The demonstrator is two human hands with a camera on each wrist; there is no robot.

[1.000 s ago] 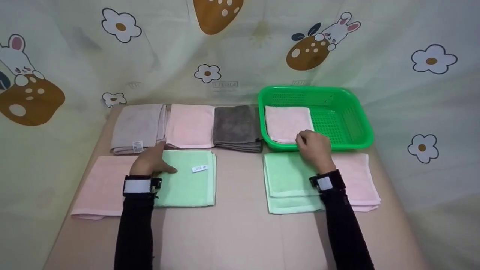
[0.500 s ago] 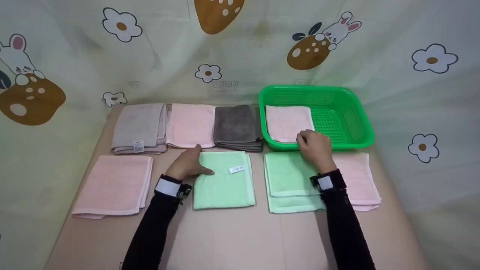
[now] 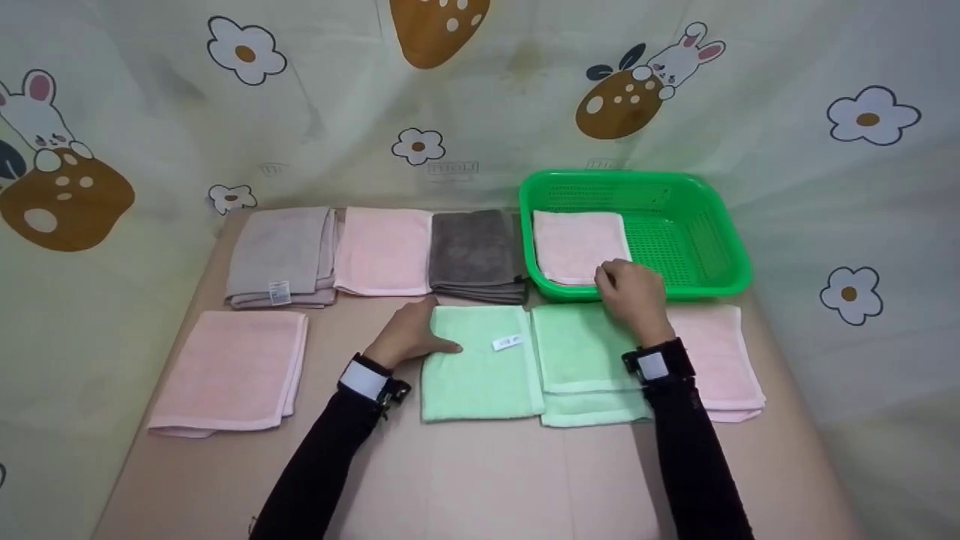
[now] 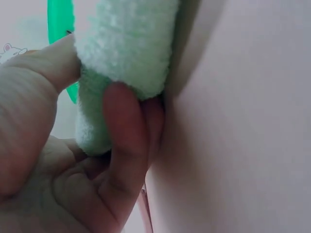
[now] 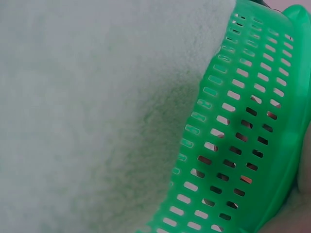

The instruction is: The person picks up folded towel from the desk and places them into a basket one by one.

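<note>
My left hand (image 3: 409,334) pinches the left edge of a folded mint-green towel (image 3: 480,375) with a white tag, thumb on top. The left wrist view shows fingers curled under the fluffy folded edge (image 4: 126,43). That towel lies flat, its right edge meeting a second mint-green towel (image 3: 589,352). My right hand (image 3: 636,300) grips the front rim of a green plastic basket (image 3: 731,255), curled over it. Only a sliver of this hand shows in the right wrist view, beside the perforated basket wall (image 5: 243,111). Inside the basket, at its left, lies a folded pink towel (image 3: 581,244).
Along the back of the table (image 3: 487,480) are a folded grey-lilac towel (image 3: 277,251), a pink towel (image 3: 384,251) and a dark grey towel (image 3: 472,251). Another pink towel (image 3: 232,371) lies front left. One more pink towel (image 3: 716,360) lies right, partly behind the right wrist.
My left hand has slid the tagged mint-green towel rightward across the table, away from the front-left pink towel and up to the other mint-green one. The right hand has stayed on the basket rim.
</note>
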